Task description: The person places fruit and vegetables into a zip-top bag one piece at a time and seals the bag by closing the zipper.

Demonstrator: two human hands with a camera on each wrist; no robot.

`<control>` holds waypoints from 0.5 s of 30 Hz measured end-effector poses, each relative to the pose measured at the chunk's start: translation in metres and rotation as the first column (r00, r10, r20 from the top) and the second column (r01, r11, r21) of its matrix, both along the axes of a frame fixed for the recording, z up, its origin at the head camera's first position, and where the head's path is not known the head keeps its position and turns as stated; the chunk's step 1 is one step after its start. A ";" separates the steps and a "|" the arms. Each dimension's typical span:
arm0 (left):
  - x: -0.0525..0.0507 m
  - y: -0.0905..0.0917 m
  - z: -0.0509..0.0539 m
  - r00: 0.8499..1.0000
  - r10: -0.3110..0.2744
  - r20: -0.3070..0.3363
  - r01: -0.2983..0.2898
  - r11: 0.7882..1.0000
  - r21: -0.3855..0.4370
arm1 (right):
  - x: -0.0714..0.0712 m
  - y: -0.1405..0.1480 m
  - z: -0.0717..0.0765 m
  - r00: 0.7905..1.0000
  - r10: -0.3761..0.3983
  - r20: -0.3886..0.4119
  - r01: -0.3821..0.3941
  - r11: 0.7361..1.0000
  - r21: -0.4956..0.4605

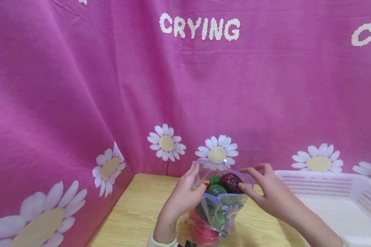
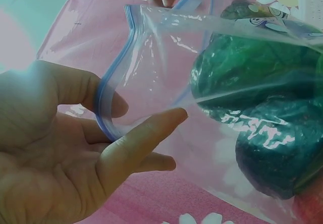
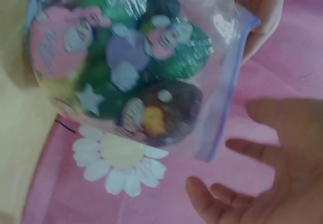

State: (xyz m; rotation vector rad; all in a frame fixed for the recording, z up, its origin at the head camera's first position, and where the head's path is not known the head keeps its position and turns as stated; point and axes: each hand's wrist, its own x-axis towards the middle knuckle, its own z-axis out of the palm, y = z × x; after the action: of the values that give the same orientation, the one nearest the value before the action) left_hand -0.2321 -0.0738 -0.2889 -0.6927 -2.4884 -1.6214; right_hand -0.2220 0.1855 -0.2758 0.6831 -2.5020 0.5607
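Observation:
A clear zip bag (image 1: 232, 206) with a purple-blue zip rim and cartoon print stands with its mouth spread. Inside it are a wrinkled dark purple fruit (image 1: 231, 183), glossy green rounded pieces (image 1: 216, 190) and something red (image 1: 204, 231) near the bottom. My left hand (image 1: 183, 193) pinches the rim on the left side, the plastic edge passing between thumb and fingers (image 2: 146, 133). At the right side of the mouth is my right hand (image 1: 267, 188), its fingers spread. The right wrist view shows its fingertips (image 3: 197, 186) a little apart from the zip edge.
A white perforated plastic basket (image 1: 327, 206) sits to the right, beside my right forearm. Under the bag is a light wooden table (image 1: 142, 206). Pink cloth (image 1: 235, 96) with daisies and lettering hangs behind and along the left side.

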 end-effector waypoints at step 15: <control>-0.003 -0.004 -0.001 0.994 0.082 -0.074 -0.084 0.996 -0.022 | 0.017 -0.024 -0.041 0.992 -0.040 0.116 0.074 0.950 -0.304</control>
State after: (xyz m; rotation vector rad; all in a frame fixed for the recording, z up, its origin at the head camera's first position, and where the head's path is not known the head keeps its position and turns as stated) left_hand -0.2348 -0.0778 -0.2896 -0.6302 -2.4553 -1.5119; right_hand -0.2053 0.1612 -0.3165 0.4695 -2.4453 0.9645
